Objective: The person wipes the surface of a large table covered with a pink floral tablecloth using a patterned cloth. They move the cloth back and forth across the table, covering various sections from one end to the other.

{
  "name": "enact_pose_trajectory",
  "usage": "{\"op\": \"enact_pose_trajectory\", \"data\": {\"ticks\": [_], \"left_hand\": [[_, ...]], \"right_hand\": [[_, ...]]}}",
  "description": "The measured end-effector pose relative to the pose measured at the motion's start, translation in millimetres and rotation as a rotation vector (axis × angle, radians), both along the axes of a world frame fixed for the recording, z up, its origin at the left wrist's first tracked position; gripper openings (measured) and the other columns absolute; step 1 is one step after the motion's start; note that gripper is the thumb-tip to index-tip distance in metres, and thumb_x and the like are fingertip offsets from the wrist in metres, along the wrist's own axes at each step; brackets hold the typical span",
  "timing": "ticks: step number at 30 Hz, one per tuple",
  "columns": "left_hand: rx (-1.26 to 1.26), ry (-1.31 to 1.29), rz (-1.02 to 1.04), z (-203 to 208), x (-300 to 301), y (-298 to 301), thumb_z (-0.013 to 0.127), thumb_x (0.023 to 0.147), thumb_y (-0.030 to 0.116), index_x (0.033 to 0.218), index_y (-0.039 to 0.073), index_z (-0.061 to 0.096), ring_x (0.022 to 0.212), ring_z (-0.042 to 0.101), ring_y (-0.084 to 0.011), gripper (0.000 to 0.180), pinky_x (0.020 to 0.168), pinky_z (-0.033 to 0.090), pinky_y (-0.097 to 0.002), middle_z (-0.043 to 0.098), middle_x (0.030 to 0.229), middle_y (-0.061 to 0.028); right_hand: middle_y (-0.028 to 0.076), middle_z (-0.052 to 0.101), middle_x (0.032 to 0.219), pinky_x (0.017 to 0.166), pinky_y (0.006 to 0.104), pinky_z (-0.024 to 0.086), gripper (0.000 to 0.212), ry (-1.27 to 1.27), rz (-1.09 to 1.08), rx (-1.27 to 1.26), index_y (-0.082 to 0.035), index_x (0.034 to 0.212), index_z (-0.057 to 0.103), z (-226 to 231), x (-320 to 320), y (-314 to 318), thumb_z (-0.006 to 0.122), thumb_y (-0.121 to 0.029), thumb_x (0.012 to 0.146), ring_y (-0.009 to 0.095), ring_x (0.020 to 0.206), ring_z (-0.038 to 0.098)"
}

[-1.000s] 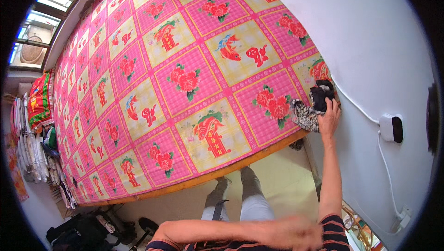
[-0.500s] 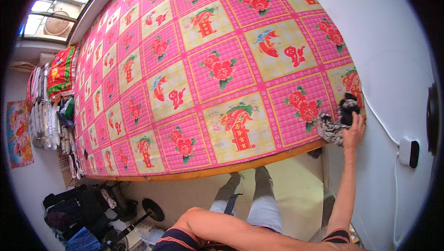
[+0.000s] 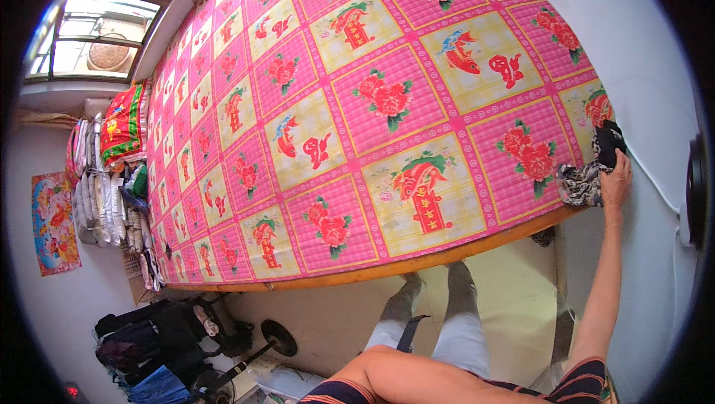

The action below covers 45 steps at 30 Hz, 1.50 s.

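My right hand (image 3: 616, 184) reaches far out to the right, over the near right corner of the bed. Its fingers are closed on a bundle of soft cloth there, with a black part (image 3: 609, 142) and a black-and-pale patterned part (image 3: 581, 184). The bundle lies crumpled on the corner of the pink and yellow checked bed cover (image 3: 387, 102). My bent left arm (image 3: 402, 378) crosses the lower edge in front of my body. Its hand is out of view.
A wooden bed edge (image 3: 357, 266) runs in front of my legs. A white cable (image 3: 655, 173) hangs along the wall at the right. Folded clothes (image 3: 97, 203) are stacked at the left, beyond dark bags (image 3: 141, 337) and a black stand (image 3: 279, 337) on the floor.
The whole view has swung, so the bed and room sit further right in the picture. My right hand stays at the cloth bundle, which looks slightly shifted and more bunched.
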<state>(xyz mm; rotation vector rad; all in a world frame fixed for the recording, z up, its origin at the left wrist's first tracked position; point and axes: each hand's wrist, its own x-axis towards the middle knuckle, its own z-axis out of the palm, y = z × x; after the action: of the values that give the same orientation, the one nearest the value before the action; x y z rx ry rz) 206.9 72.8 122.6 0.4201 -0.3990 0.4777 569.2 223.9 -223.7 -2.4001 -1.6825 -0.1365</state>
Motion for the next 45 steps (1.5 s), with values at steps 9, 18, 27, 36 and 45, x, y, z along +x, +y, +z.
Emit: {"op": "enact_pose_trajectory", "data": {"ticks": [9,18,27,36,45], "left_hand": [[0.02,0.06,0.134,-15,-78,-40,0.06,0.104,0.025,0.122,-0.003,0.063,0.092,0.067,-0.0251,0.033,0.079,0.052,-0.0375,0.071,0.103,-0.0187],[0.036,0.064,0.311,-16,-158,-87,0.064,0.102,0.023,0.115,-0.004,0.065,0.09,0.067,-0.0254,0.029,0.077,0.051,-0.0371,0.071,0.101,-0.0187],[0.109,-0.044,0.413,-11,-199,-120,0.067,0.1,0.02,0.108,-0.005,0.067,0.088,0.066,-0.0257,0.026,0.076,0.051,-0.0367,0.07,0.099,-0.0186],[-0.01,0.014,0.407,-16,-246,-134,0.061,0.106,0.019,0.122,-0.005,0.068,0.1,0.069,-0.0199,0.03,0.082,0.054,-0.0313,0.074,0.109,-0.0141],[-0.068,-0.226,0.474,-6,-290,-151,0.042,0.113,0.02,0.146,-0.006,0.048,0.114,0.065,-0.0185,0.043,0.097,0.051,-0.0307,0.068,0.128,-0.0139]], "right_hand": [[0.011,0.058,0.136,0.104,0.049,0.048,0.07,0.011,-0.127,-0.053,-0.016,0.144,0.053,-5,-52,-1,0.081,-0.011,0.08,0.037,0.126,0.057],[0.012,0.056,0.128,0.099,0.0484,0.047,0.069,0.251,0.617,-0.036,-0.013,0.129,0.06,53,-410,-117,0.075,-0.004,0.062,0.036,0.113,0.054],[0.015,0.057,0.134,0.101,0.0499,0.045,0.068,0.321,0.795,-0.022,-0.011,0.129,0.061,51,-456,-143,0.073,0.001,0.064,0.039,0.118,0.054],[0.014,0.054,0.138,0.106,0.0491,0.044,0.074,0.216,0.938,-0.076,-0.015,0.133,0.061,49,-562,-147,0.079,-0.009,0.062,0.037,0.125,0.052],[0.019,0.059,0.135,0.102,0.053,0.045,0.066,0.251,0.717,-0.052,-0.01,0.136,0.058,42,-578,-101,0.071,-0.006,0.072,0.043,0.121,0.055]]}}
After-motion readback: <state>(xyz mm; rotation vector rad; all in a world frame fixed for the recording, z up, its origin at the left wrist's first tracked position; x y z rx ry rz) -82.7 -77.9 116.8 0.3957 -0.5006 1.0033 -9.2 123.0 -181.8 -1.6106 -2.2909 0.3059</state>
